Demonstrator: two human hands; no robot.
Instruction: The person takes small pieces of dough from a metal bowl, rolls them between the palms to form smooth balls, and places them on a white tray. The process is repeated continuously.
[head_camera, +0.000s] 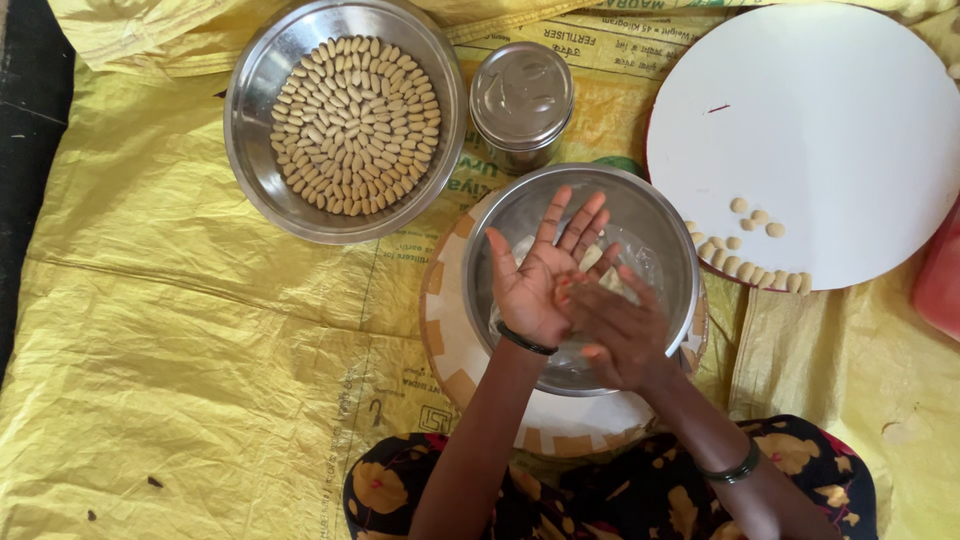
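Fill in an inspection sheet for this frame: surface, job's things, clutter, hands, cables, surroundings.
Surface: yellow woven plastic sheet, creased, with a few dark specks.
Job's things: steel bowl holding pale dough, set on a round patterned stand; steel dish with small shaped dough pieces in rings; white round board with a short row of the same pieces at its lower left edge.
Clutter: lidded steel tin between dish and bowl.
Hands: left hand open, palm up over the bowl; right hand pressed across it, fingers on the palm.
Cables: nothing seen.
Surroundings: dark strip at left edge; red object at right edge.
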